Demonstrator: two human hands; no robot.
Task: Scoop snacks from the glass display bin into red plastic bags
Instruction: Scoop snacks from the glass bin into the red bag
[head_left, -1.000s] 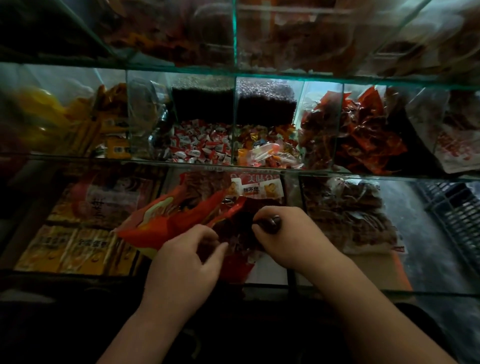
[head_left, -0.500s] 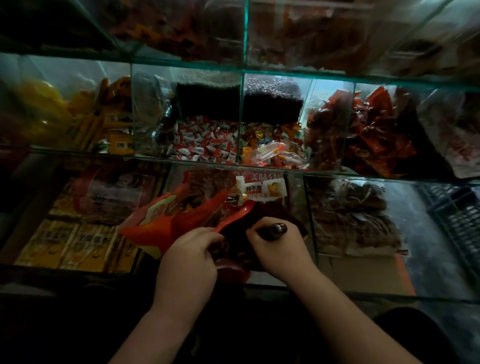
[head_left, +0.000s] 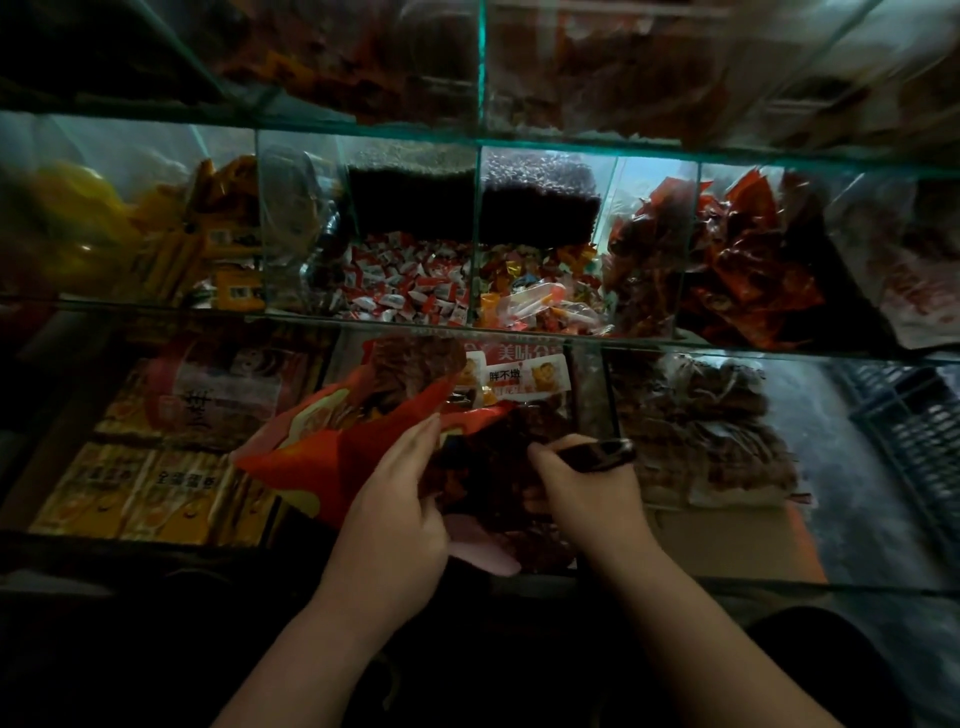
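A red plastic bag (head_left: 332, 441) with yellow print lies open over the front middle compartment of the glass display bin (head_left: 592, 384). My left hand (head_left: 400, 509) grips the bag's mouth edge, with one finger pointing up along the rim. My right hand (head_left: 582, 493) is curled round the dark handle of a scoop (head_left: 597, 453), pushed down among dark reddish-brown snack packets (head_left: 498, 467) at the bag's mouth. The scoop's bowl is hidden by the snacks and by my hand.
Glass dividers split the case into compartments: yellow packets (head_left: 140, 488) front left, brown packets (head_left: 711, 431) front right, red-and-white candies (head_left: 405, 286) and mixed candies (head_left: 535, 296) behind, red packets (head_left: 743, 260) back right. A dark plastic crate (head_left: 914, 426) stands far right.
Both hands have drawn a little nearer to me and lower in the bin. The right hand with the scoop has dug deeper into the dark snacks beside the bag's mouth.
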